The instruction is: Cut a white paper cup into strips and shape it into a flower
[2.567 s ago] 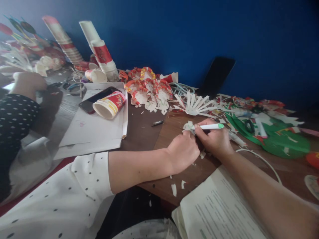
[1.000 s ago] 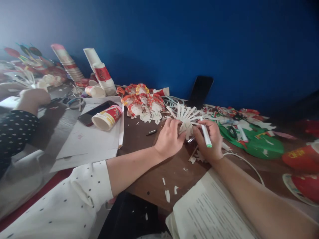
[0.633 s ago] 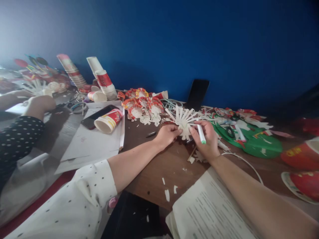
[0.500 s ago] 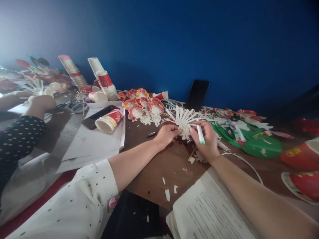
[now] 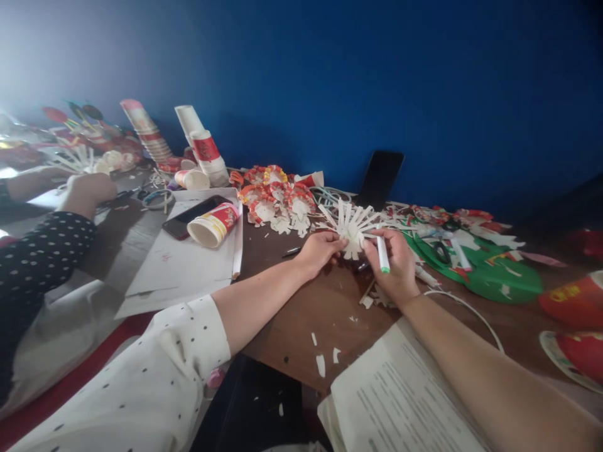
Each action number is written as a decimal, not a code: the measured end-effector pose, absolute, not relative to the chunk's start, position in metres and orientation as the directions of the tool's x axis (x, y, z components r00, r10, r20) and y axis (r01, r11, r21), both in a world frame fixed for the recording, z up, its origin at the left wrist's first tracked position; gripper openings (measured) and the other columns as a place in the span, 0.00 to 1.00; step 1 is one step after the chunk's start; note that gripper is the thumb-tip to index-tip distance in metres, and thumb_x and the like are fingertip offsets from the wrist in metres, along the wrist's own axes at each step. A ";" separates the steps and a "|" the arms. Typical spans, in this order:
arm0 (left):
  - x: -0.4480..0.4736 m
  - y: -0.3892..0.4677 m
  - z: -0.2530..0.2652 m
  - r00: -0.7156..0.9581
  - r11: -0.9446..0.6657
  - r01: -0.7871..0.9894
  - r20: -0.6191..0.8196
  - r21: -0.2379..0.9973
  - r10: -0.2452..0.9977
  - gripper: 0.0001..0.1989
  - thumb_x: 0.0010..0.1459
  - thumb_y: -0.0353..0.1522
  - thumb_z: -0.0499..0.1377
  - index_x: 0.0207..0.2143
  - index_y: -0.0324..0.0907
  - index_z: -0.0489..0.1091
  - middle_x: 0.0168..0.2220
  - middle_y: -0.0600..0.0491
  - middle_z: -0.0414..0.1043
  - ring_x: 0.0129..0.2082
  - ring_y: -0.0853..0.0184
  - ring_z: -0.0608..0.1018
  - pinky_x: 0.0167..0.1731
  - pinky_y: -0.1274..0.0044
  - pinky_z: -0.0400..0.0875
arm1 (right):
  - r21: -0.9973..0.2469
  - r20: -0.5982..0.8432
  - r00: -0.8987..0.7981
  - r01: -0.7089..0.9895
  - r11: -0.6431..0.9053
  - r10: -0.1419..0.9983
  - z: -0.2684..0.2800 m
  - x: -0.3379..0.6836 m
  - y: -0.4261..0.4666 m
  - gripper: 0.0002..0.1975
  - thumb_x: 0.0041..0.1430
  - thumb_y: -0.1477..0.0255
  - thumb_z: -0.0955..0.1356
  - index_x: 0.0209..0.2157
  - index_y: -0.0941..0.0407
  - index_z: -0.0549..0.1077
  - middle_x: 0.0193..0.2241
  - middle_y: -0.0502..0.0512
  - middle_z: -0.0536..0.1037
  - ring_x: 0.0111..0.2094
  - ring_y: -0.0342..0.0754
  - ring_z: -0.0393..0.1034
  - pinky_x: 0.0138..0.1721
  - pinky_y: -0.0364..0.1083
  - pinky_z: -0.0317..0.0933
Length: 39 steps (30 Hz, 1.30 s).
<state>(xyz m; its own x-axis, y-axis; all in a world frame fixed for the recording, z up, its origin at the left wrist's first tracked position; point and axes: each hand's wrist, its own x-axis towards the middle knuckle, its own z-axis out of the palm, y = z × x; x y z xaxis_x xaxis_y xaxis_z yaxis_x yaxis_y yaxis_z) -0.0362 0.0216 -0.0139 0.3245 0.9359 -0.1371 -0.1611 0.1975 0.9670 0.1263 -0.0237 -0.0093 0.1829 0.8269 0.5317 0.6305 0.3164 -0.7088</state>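
Between my two hands is a white paper cup cut into strips (image 5: 352, 227), its strips fanned out like petals. My left hand (image 5: 324, 252) pinches its left edge between thumb and fingers. On the right side, my right hand (image 5: 394, 262) grips the cut cup with thumb and fingertips, and also holds a white marker with a green end (image 5: 383, 254) along the fingers. Just beyond my left hand lies a heap of cut paper flowers with red and orange rims (image 5: 277, 198). A dark pen (image 5: 291, 252) rests left of my left hand.
A red and yellow paper cup (image 5: 214, 224) and a phone (image 5: 195, 216) lie on white paper. Cup stacks (image 5: 207, 157) stand behind. A second phone (image 5: 381, 179) leans on the wall. Right are green plates (image 5: 509, 279); in front, a printed booklet (image 5: 391, 395). Another person's hand (image 5: 89, 190) is at far left.
The whole view has shifted slightly, so things sit a little further right. Both my hands keep their hold on the cut cup. The other person's hands have moved slightly.
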 end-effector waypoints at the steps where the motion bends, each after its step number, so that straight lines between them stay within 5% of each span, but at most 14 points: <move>1: -0.036 0.022 -0.014 0.321 0.207 -0.176 -0.142 0.962 0.936 0.08 0.52 0.33 0.63 0.26 0.38 0.68 0.19 0.59 0.63 0.16 0.78 0.64 0.16 0.84 0.56 | -0.698 0.542 0.183 0.642 0.318 0.820 -0.009 0.126 -0.024 0.14 0.55 0.64 0.68 0.42 0.54 0.69 0.31 0.53 0.75 0.28 0.48 0.70 0.33 0.49 0.65; 29: -0.036 0.023 -0.010 0.290 0.249 -0.210 -0.183 0.945 0.939 0.08 0.51 0.32 0.64 0.26 0.37 0.68 0.19 0.58 0.64 0.18 0.78 0.66 0.17 0.85 0.59 | -0.662 0.606 0.157 0.643 0.385 0.780 -0.013 0.130 -0.021 0.16 0.63 0.63 0.61 0.49 0.55 0.69 0.30 0.55 0.76 0.29 0.49 0.71 0.35 0.51 0.67; 39: -0.034 0.023 -0.014 0.267 0.177 -0.167 -0.128 0.970 0.955 0.08 0.54 0.30 0.61 0.25 0.39 0.66 0.17 0.60 0.62 0.14 0.78 0.64 0.15 0.84 0.59 | -0.455 0.742 0.094 0.798 0.396 0.663 -0.017 0.141 -0.016 0.16 0.62 0.68 0.62 0.50 0.56 0.69 0.38 0.59 0.75 0.40 0.52 0.71 0.43 0.54 0.66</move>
<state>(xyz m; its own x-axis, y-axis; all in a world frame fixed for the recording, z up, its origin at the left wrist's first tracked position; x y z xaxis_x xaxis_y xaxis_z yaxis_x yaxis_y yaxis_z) -0.0339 0.0225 -0.0138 0.2667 0.9552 -0.1281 -0.1674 0.1768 0.9699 0.1412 -0.0165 -0.0171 0.0938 0.6633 0.7425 0.7976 0.3963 -0.4547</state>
